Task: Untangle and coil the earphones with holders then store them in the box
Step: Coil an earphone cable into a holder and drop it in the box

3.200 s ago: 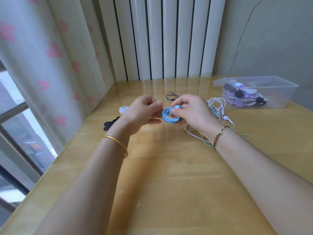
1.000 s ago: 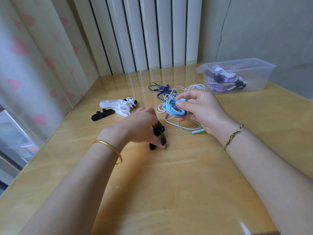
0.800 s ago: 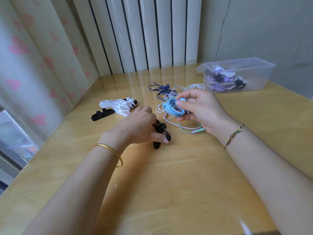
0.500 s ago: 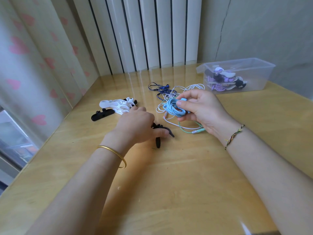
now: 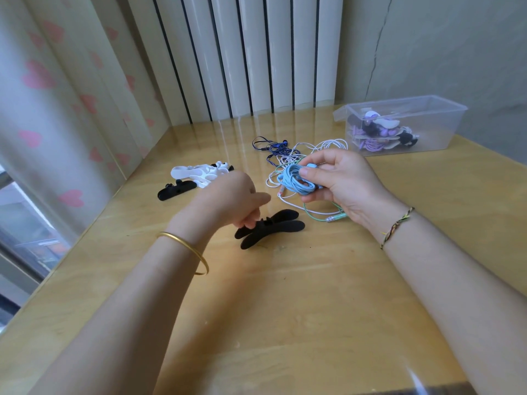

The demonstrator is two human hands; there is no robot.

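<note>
Left grip (image 5: 228,198) pinches black holder (image 5: 281,227), contact hidden | right grip (image 5: 342,181) holds blue earphones (image 5: 293,184)

Open wood up front, clutter across the middle

The near half of the table (image 5: 313,323) is bare wood, open to either arm. Across the middle sit the obstacles. The left hand (image 5: 228,201) pinches the spread black holder (image 5: 273,226). The right hand (image 5: 345,183) grips the blue coiled earphones (image 5: 295,182) just above the tangle of loose cables (image 5: 285,155). Further left lie the white holders (image 5: 196,172) and a second black holder (image 5: 174,191). A bare strip runs from the right hand to the open-topped box (image 5: 445,132); wall and curtain close the back and left.
</note>
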